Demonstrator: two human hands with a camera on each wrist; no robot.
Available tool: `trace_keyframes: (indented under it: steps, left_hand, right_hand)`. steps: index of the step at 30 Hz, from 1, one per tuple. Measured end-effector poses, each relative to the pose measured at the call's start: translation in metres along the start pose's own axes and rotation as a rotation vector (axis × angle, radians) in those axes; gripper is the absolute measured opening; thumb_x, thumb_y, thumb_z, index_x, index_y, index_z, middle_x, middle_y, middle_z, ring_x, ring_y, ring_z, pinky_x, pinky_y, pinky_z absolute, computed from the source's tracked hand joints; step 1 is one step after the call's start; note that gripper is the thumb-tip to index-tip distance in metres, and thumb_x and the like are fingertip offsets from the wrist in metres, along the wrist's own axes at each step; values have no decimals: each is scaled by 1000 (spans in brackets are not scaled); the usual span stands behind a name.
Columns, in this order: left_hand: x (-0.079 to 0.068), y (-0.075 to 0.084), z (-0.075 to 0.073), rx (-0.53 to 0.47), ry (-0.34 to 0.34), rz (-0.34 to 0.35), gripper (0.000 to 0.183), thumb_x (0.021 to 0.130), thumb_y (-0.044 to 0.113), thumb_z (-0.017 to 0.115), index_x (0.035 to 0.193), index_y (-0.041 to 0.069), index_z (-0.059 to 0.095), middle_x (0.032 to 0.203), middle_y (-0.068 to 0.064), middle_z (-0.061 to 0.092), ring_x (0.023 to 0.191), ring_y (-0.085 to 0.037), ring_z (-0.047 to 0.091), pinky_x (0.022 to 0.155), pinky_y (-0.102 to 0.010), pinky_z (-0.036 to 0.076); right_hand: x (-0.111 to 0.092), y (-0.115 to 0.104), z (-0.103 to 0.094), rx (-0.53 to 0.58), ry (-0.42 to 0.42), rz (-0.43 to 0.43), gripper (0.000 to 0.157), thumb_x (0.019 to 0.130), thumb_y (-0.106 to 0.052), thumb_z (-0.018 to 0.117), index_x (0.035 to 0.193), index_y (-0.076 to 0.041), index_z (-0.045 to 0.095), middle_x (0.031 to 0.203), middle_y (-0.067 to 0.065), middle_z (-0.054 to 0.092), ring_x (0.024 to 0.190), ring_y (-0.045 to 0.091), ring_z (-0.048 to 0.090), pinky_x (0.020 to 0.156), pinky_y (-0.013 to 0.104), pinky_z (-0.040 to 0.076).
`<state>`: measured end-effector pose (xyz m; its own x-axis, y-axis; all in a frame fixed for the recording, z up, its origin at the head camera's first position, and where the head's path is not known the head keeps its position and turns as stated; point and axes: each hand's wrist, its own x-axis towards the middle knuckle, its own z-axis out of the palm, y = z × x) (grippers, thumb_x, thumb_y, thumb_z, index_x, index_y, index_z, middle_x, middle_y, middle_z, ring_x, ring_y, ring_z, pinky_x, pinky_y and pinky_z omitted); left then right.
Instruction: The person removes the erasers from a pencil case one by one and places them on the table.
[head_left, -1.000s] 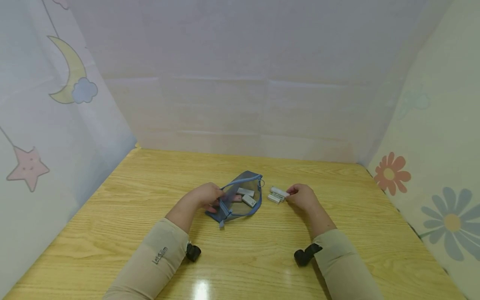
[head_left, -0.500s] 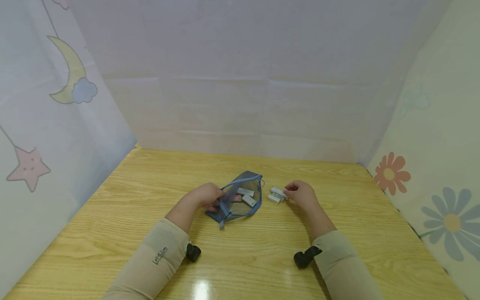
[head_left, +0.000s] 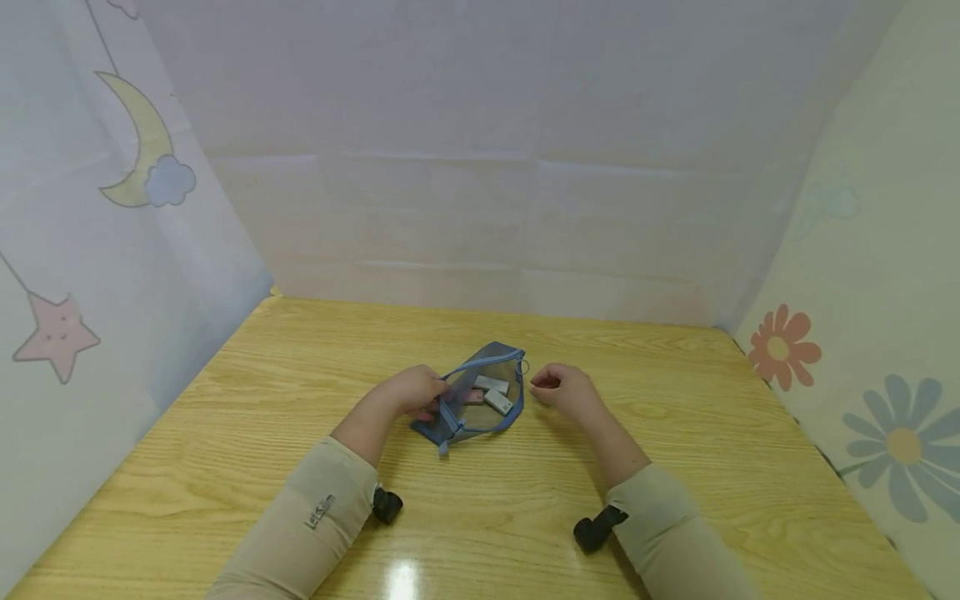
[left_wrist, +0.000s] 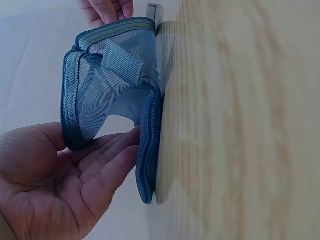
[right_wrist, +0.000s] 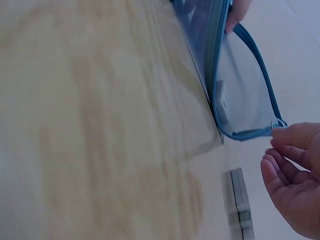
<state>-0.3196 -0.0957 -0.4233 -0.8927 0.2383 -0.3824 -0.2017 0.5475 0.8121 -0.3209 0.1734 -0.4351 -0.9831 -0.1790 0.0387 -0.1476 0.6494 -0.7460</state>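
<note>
A blue mesh zip pouch (head_left: pixel 487 431) lies on the table with its mouth wide apart. Inside it, in the head view, are a white block (head_left: pixel 498 402), another white block (head_left: pixel 491 384) and a pink block (head_left: pixel 474 397). My left hand (head_left: pixel 411 392) grips the pouch's left side, thumb and curled fingers around the zip edge (left_wrist: pixel 73 107). Close to the pouch's right corner is my right hand (head_left: pixel 567 393), its fingers loosely bent with nothing showing between them. In the right wrist view its fingertips overlap the corner's small ring (right_wrist: pixel 277 123).
Slim grey-white bars (right_wrist: pixel 240 200) lie on the table beneath the right hand, which hides them in the head view. The wooden table (head_left: pixel 480 517) meets a pale backdrop behind and printed side walls. A black wrist camera (head_left: pixel 386 505) sits on each forearm.
My right hand has left the small white bars on the right and moved leftward to the pouch's right corner. My left hand and the pouch have stayed put.
</note>
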Motion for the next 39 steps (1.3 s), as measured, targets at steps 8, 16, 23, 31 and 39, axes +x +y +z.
trace_keyframes:
  steps: [8,16,23,31,39]
  left_hand:
    - [-1,0,1,4,6,4,26,94,15,46,77,2,59,68,-3,52,70,-14,57,65,-32,53]
    - [-2,-1,0,13,5,10,29,94,16,45,68,8,55,64,-3,49,67,-14,57,65,-32,53]
    - [-3,0,0,6,-1,10,28,95,16,45,71,6,57,66,-3,53,70,-14,59,66,-32,53]
    - [-1,0,0,4,-1,5,30,95,17,46,66,9,51,66,-3,51,71,-15,59,66,-33,53]
    - [1,-1,1,-12,-3,4,25,94,15,46,73,5,55,70,-4,54,73,-15,60,65,-33,53]
  right_hand:
    - [0,-6,17,20,-27,-40,14,81,-10,68,93,-3,66,85,2,64,79,16,58,70,29,49]
    - [-3,-13,25,57,-56,-46,14,81,-7,67,95,-2,67,86,3,65,80,15,59,69,28,50]
    - [-1,-11,32,34,-42,-39,11,81,-7,68,92,-4,68,85,2,65,79,14,59,69,28,50]
    - [-1,-10,38,-70,-30,-17,10,79,-14,71,87,-8,69,81,-1,64,76,13,58,68,29,48]
    - [1,-11,44,-145,0,-36,12,76,-17,73,85,-9,69,79,-2,63,74,12,57,68,29,48]
